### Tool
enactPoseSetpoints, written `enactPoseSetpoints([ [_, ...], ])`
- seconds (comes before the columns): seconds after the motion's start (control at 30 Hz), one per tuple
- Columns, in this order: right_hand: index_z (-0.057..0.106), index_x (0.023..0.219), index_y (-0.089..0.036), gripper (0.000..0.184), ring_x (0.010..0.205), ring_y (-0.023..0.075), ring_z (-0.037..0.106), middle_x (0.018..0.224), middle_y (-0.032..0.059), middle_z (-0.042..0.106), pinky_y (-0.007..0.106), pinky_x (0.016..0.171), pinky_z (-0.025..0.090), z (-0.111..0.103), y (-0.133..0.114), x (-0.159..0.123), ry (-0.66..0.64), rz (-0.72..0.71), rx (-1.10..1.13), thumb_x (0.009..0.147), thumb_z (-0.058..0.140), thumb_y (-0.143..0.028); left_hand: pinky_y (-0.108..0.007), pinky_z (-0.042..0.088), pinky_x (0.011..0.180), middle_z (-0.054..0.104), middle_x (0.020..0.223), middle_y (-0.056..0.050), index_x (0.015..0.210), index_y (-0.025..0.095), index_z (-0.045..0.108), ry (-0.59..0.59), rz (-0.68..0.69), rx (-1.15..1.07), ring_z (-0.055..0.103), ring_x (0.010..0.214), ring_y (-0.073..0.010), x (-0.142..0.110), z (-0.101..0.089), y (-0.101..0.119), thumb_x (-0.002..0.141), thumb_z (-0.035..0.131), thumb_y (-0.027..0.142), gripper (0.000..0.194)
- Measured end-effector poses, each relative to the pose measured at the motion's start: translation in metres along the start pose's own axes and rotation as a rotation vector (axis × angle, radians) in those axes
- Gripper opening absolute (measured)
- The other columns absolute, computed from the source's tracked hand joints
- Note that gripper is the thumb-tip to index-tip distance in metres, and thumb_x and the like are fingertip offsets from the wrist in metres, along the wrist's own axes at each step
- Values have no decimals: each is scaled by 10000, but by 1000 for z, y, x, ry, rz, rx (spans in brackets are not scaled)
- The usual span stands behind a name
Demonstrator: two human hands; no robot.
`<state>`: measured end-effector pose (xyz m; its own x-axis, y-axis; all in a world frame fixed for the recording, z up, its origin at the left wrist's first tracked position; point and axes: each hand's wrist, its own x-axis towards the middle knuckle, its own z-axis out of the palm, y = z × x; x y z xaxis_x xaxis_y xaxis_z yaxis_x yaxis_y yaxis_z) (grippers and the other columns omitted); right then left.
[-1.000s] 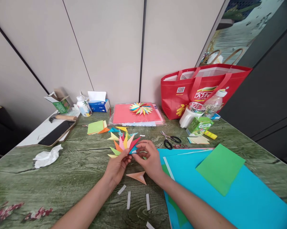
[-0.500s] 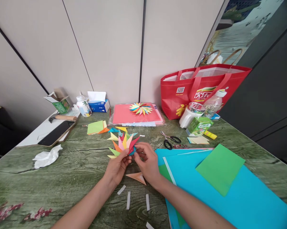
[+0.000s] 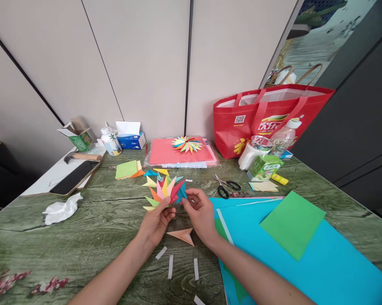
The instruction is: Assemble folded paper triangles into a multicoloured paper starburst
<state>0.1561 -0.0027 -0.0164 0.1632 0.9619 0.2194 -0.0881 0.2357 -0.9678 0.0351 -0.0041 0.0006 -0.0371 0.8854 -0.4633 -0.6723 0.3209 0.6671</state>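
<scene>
A half-built paper star of coloured folded points is held just above the green table. My left hand grips its lower edge with closed fingers. My right hand pinches the blue point at the star's right side. An orange folded point lies on the table between my wrists. More loose folded points lie just behind the star.
Large blue paper with a green sheet lies at right. Scissors, a red bag, a juice carton, red paper with a finished star, a phone, crumpled tissue and white paper strips surround my hands.
The blue point now stands out at the star's right side, raised clear of my right fingers. My right hand has drawn slightly down and back.
</scene>
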Motion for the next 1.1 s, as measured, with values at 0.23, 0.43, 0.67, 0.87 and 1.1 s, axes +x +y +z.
enactPoseSetpoints([
  [0.23, 592, 778, -190, 129, 771, 159, 582, 817, 23, 580, 280, 685, 490, 2, -2, 1, -8, 24, 91, 661, 641, -213, -180, 507, 458, 662, 581, -46, 694, 92, 643, -2, 4, -26, 601, 496, -112, 0, 1, -1, 719, 598, 80, 53],
  [0.43, 649, 770, -183, 119, 845, 174, 563, 888, 52, 581, 281, 697, 474, 2, -1, 2, -9, -6, 58, 688, 628, -266, -181, 519, 500, 675, 606, -63, 696, 77, 653, -11, 35, -33, 607, 518, -110, 1, 2, -1, 741, 565, 64, 99],
  [0.67, 619, 752, -169, 236, 737, 150, 576, 767, 22, 624, 291, 712, 468, 4, 4, 3, 85, 215, 248, 568, 729, -269, -222, 533, 551, 684, 659, -75, 736, 83, 658, -30, 50, -22, 624, 586, -138, 1, -1, -3, 729, 586, 82, 73],
  [0.87, 620, 737, -151, 312, 655, 130, 578, 707, 13, 641, 293, 678, 478, 6, 2, 3, 45, 395, 491, 482, 776, -240, -219, 518, 522, 679, 665, -63, 741, 91, 657, -24, 57, -10, 608, 573, -129, 2, -3, -4, 713, 607, 98, 57],
  [1.1, 611, 688, -151, 284, 639, 114, 566, 664, -7, 630, 263, 660, 463, 6, 2, 3, 41, 395, 504, 470, 781, -215, -216, 520, 548, 683, 687, -57, 735, 97, 659, -4, 76, -14, 603, 578, -119, 4, -2, -7, 690, 626, 85, 56],
])
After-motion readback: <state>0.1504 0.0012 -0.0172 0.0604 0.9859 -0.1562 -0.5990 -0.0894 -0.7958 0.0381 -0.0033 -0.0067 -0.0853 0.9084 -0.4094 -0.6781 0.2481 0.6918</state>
